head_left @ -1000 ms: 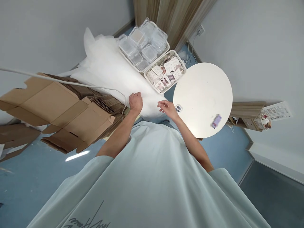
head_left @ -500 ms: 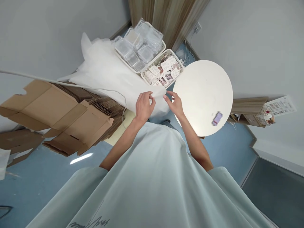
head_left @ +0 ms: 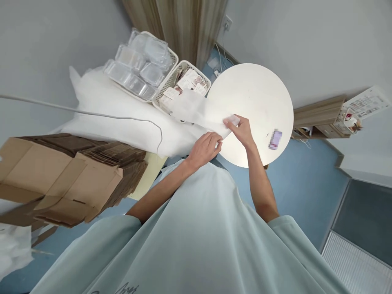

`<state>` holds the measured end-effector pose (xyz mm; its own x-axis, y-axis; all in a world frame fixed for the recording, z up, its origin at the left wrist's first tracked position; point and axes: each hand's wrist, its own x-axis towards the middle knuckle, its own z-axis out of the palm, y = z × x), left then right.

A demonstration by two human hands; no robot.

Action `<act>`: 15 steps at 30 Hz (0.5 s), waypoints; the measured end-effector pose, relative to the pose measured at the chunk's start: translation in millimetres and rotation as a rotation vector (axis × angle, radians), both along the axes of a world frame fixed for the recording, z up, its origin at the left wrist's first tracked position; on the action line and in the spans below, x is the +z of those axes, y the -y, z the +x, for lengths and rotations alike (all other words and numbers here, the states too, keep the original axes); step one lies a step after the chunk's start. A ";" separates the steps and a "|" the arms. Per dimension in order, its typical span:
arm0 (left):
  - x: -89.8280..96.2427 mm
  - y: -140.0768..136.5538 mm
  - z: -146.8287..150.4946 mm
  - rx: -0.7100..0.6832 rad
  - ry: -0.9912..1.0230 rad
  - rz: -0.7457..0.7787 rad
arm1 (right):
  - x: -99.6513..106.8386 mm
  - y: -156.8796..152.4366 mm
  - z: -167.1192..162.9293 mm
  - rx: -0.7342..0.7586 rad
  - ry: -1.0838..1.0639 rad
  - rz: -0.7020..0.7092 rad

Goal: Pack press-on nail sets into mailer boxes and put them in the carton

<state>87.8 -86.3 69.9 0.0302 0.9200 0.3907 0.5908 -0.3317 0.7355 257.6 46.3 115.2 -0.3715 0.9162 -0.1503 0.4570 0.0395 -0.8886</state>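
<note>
Over the left edge of the round counter [head_left: 257, 92], a thin white sheet [head_left: 196, 108] hangs between the hands, its far end lying across the front of a basket [head_left: 199, 71] of cards [head_left: 185, 79]. The right hand [head_left: 244, 131] is above the counter's left side, thumb and fingers pressed together, pinching the sheet's near end. At the counter's lower left edge, the left hand [head_left: 204, 151] has its fingers bent and close together, tips and thumb nearly meeting at the sheet's lower border; whether they grip it, I cannot tell. Near the counter's lower right edge lies a blurred purple item [head_left: 275, 139]. Beyond the left edge, a white heap [head_left: 101, 96] spreads beside 2 baskets, the farther filled with clear boxes [head_left: 153, 73]. A cable [head_left: 131, 118] crosses above the heap, and folded cartons [head_left: 61, 167] are stacked nearest the left forearm.
</note>
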 end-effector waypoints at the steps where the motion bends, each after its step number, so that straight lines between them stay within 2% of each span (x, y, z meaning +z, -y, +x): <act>1: -0.1 -5.6 7.2 -0.016 0.000 -0.009 | 2.9 -0.6 12.7 -0.038 0.001 0.019; 6: -0.2 -36.0 43.0 0.017 0.048 -0.094 | 4.6 -2.2 82.0 -0.196 -0.015 0.040; 10: -6.6 -64.7 77.1 0.153 0.100 -0.249 | -8.9 -4.0 136.2 -0.294 -0.047 0.009; 12: -11.8 -79.6 95.2 0.260 0.167 -0.384 | -18.7 -6.3 160.6 -0.362 -0.039 -0.005; 15: -15.8 -97.4 119.3 0.355 0.350 -0.724 | -35.0 -11.9 191.6 -0.457 -0.039 -0.038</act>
<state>207.1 11.1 54.1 -0.3166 0.8778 -0.3595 0.2718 0.4470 0.8522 449.2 58.2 80.2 0.0631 0.9815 -0.1809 0.3861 -0.1912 -0.9024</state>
